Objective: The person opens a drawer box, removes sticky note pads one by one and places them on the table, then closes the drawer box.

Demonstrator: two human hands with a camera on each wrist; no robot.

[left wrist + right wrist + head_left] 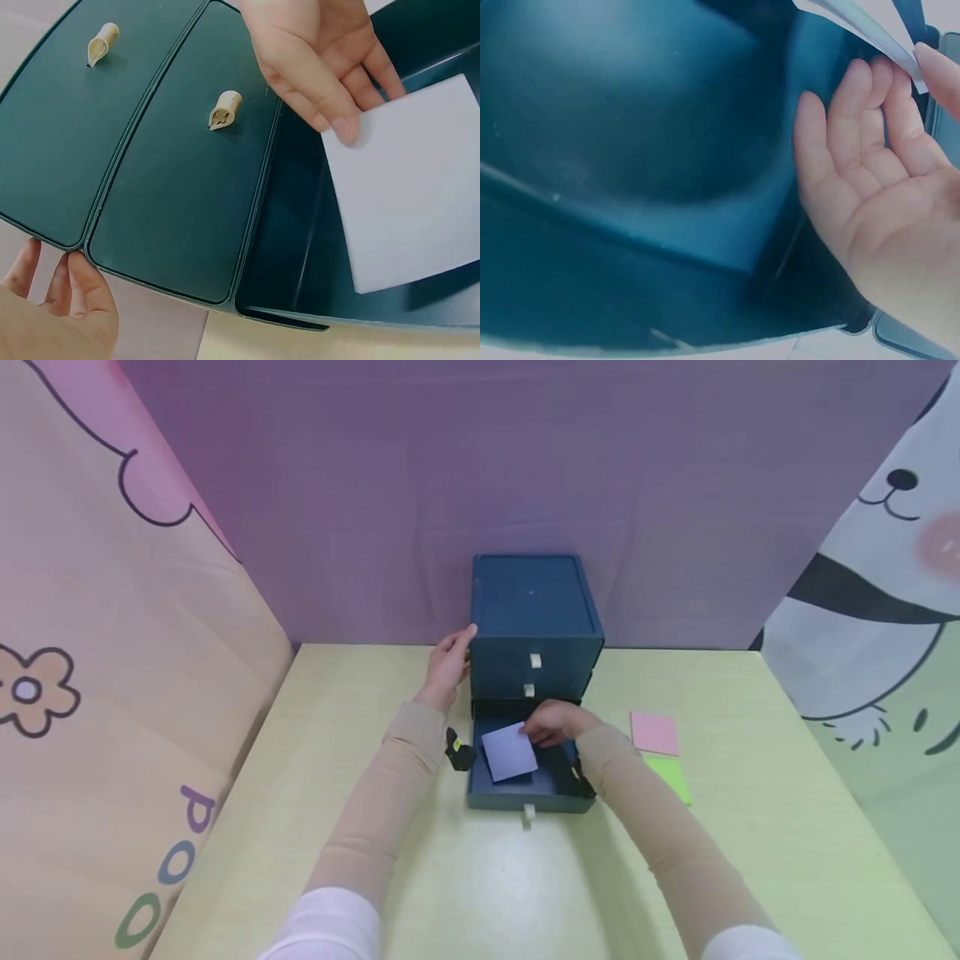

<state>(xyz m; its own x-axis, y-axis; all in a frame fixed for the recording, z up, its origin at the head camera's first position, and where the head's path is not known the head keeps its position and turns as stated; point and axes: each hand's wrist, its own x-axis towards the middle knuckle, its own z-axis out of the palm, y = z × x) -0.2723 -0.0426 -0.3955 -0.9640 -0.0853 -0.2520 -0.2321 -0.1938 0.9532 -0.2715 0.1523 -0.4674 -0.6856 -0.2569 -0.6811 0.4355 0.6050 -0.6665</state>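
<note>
A dark blue drawer cabinet stands at the back of the table, its bottom drawer pulled out and its upper two closed. My left hand rests against the cabinet's left side, with fingertips at the edge in the left wrist view. Over the open drawer, my right hand pinches a pale purple sticky note pad at one corner between thumb and fingers. The pad is tilted, its flat face showing white in the left wrist view. Small pale tab pulls mark the drawer fronts.
To the right of the drawer, a pink sticky note pad and a green one lie on the light wooden table. A purple cloth hangs behind the cabinet, with printed cloths at both sides.
</note>
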